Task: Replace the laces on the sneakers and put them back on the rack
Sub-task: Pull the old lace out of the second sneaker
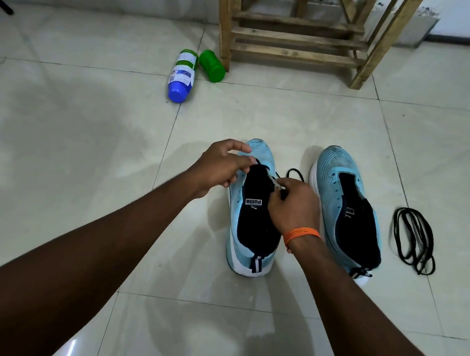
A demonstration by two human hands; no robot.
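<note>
The left sneaker (253, 220) was stood on the floor tiles (93, 141) and was taken as the reference. At its front eyelets the left hand (220, 168) was curled, with thumb and forefinger pinched on the eyelet edge; whether lace was also held there could not be told. The clear tip of the black lace (295, 169) was pinched by the right hand (295, 206), and a loop of it was left slack just right of the reference. The right sneaker (347, 209) was set beside the reference, unlaced, with a spare lace (414, 241) coiled further right. The rack (294, 38) was placed well beyond the toe. Judged risks: an eyelet could be skipped, since several were hidden by both hands; the slack loop could be drawn through twisted or uneven; the sneaker could be tipped if the tip were pulled sideways.
</note>
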